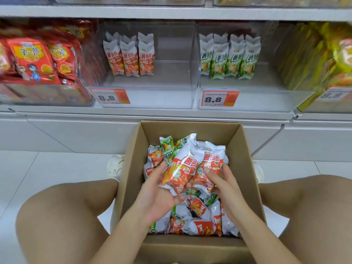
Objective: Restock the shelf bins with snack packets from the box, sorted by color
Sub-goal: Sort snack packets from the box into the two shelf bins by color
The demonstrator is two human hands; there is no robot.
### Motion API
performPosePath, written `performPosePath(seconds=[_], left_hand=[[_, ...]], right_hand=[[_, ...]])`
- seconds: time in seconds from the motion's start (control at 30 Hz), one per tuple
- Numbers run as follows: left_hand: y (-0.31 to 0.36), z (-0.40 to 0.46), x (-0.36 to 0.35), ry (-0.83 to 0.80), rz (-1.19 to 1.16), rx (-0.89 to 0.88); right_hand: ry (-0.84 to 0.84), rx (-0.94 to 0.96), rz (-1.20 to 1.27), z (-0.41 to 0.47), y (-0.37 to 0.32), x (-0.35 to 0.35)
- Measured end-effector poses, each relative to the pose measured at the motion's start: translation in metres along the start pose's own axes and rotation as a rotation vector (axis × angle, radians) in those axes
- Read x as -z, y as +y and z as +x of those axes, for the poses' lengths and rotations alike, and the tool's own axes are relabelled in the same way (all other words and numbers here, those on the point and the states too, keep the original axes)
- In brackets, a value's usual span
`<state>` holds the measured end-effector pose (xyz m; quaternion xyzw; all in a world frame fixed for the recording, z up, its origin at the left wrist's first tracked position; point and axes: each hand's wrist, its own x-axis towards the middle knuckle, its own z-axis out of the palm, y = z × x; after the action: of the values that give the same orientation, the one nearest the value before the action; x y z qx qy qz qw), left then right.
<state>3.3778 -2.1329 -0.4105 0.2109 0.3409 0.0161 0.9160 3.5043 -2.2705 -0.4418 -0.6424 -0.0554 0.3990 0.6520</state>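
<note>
Fingers of both hands grip 2 red pkts above box.

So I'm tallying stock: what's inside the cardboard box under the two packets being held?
Inside the cardboard box lies a loose pile of orange packets and green packets. The left hand, right hand and two held orange packets cover the middle; lower layers are hidden.
</note>
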Motion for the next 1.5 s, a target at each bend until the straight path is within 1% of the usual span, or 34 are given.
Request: performPosePath(seconds=[0.07, 0.2, 0.3, 0.4, 0.47, 0.57, 0.7, 0.8, 0.87, 0.93, 1.07, 1.1, 1.17, 1.27, 1.33, 1.37, 1.43, 1.47, 1.5], left_hand=[[0.000, -0.003, -0.003, -0.026, 0.017, -0.022], [0.002, -0.007, -0.011, 0.000, 0.033, -0.080], [0.003, -0.011, -0.018, 0.020, 0.162, -0.148], [0.001, -0.013, -0.020, 0.040, 0.239, -0.237], [-0.001, -0.012, -0.022, 0.075, 0.307, -0.281], [-0.002, -0.011, -0.028, 0.151, 0.340, -0.327], [0.005, -0.008, -0.032, 0.160, 0.353, -0.367], [0.012, -0.007, -0.036, 0.125, 0.467, -0.438], [0.019, -0.006, -0.039, 0.129, 0.591, -0.535], [0.030, -0.004, -0.041, 0.167, 0.690, -0.630], [0.062, -0.006, -0.048, 0.200, 0.725, -0.807], [0.069, -0.006, -0.050, 0.187, 0.744, -0.841], [0.086, -0.001, -0.054, 0.130, 0.755, -0.870], [0.119, 0.018, -0.056, 0.092, 0.776, -0.852], [0.146, 0.030, -0.054, 0.097, 0.919, -0.848], [0.160, 0.036, -0.051, 0.148, 1.062, -0.867], [0.189, 0.049, -0.035, 0.375, 1.499, -0.982], [0.202, 0.055, -0.025, 0.495, 1.675, -1.038], [0.213, 0.063, -0.014, 0.592, 1.789, -1.032]], right_hand=[[-0.035, 0.011, -0.005, -0.004, -0.003, -0.002], [-0.053, 0.027, 0.017, -0.008, -0.011, -0.004], [-0.035, 0.060, -0.009, -0.009, -0.015, -0.006], [-0.023, 0.111, -0.063, -0.009, -0.017, -0.012], [-0.066, 0.157, -0.095, -0.011, -0.020, -0.018], [-0.101, 0.165, -0.110, -0.014, -0.023, -0.028], [-0.123, 0.159, -0.109, -0.016, -0.033, -0.045], [-0.150, 0.200, -0.121, -0.013, -0.044, -0.061], [-0.166, 0.236, -0.160, -0.006, -0.052, -0.070], [-0.195, 0.221, -0.177, 0.003, -0.066, -0.081], [-0.255, 0.200, -0.204, 0.029, -0.102, -0.103], [-0.270, 0.200, -0.203, 0.036, -0.111, -0.109], [-0.312, 0.189, -0.176, 0.052, -0.130, -0.120], [-0.330, 0.166, -0.074, 0.085, -0.151, -0.133], [-0.317, 0.168, -0.044, 0.107, -0.167, -0.139], [-0.299, 0.184, -0.041, 0.119, -0.174, -0.142], [-0.243, 0.214, -0.058, 0.148, -0.189, -0.146], [-0.211, 0.216, -0.088, 0.164, -0.196, -0.149], [-0.186, 0.203, -0.121, 0.180, -0.200, -0.153]])
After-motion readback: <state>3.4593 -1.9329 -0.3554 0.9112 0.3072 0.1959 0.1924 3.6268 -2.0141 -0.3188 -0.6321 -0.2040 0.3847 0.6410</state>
